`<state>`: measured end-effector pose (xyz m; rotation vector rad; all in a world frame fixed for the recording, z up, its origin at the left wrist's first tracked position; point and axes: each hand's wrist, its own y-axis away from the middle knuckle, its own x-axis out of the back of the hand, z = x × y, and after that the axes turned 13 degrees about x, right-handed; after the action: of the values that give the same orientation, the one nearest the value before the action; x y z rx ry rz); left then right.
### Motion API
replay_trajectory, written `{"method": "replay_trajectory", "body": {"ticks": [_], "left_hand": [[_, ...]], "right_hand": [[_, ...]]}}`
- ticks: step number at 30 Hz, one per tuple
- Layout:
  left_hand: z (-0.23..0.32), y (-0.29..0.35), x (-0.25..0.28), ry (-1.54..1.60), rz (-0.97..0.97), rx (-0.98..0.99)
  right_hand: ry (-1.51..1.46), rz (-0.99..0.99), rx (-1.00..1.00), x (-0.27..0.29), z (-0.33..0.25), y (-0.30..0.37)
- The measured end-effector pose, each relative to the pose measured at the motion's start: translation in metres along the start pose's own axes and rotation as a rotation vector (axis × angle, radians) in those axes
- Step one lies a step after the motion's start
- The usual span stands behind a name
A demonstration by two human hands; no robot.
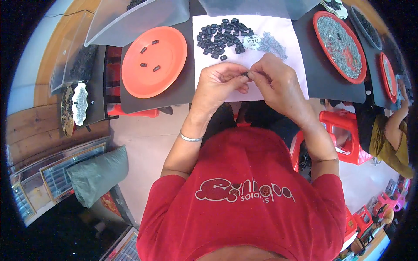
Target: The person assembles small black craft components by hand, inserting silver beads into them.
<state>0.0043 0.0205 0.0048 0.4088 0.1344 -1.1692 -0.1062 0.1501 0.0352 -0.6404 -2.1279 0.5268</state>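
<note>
My left hand (220,82) and my right hand (281,82) meet over the near part of a pale sheet (294,39). Between the fingertips of both is a small black plastic piece (245,74), mostly covered. The right thumb and forefinger are pinched at it; any pin there is too small to see. Beyond my left hand lies a heap of similar black pieces (220,38). Thin silvery metal pins (273,45) are piled beyond my right hand, beside a round pale label (251,41). An orange-red plate (148,82) to the left holds several black pieces.
A red tray (362,78) of metal pins stands on the right of the dark table (335,89). Clear plastic bins (143,26) line the far side. Red stools (348,152) stand below the table, and another person's arm (398,115) is at far right.
</note>
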Motion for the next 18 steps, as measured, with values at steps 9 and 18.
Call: {"method": "replay_trajectory", "body": {"ticks": [9,18], "left_hand": [[-0.003,-0.002,0.007,-0.138,-0.013,0.032],[-0.008,-0.004,0.023,0.204,-0.145,-0.024]], "right_hand": [[-0.065,-0.213,-0.065,0.009,0.012,-0.009],[0.236,-0.046,-0.06,0.012,0.071,-0.043]]}}
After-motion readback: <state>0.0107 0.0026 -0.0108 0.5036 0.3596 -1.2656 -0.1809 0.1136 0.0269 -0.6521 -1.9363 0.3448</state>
